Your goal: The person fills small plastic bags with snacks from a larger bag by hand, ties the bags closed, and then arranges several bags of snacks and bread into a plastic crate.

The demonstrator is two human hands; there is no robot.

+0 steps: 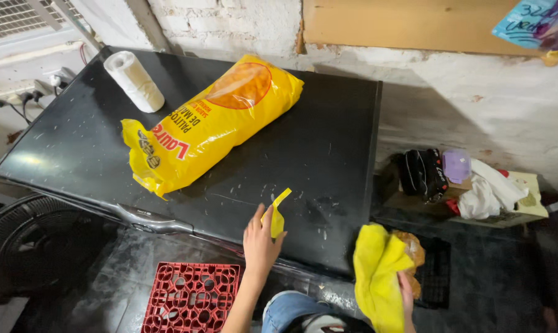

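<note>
Black flat-topped chest surface (pixel 328 154), dusty, carries a long yellow plastic snack bag (pixel 214 120) and a white paper roll (pixel 134 80). Right hand (pixel 405 296) clutches a yellow cloth (pixel 377 271) off the front edge. Left hand (pixel 260 243) pinches a small yellow plastic scrap (pixel 277 216) on the surface near that edge.

Setting appeared to be a back storeroom. Noted a peeling whitewashed brick wall (pixel 229 21), a dusty black chest freezer (pixel 328 154), a red plastic crate (pixel 189 299).
</note>
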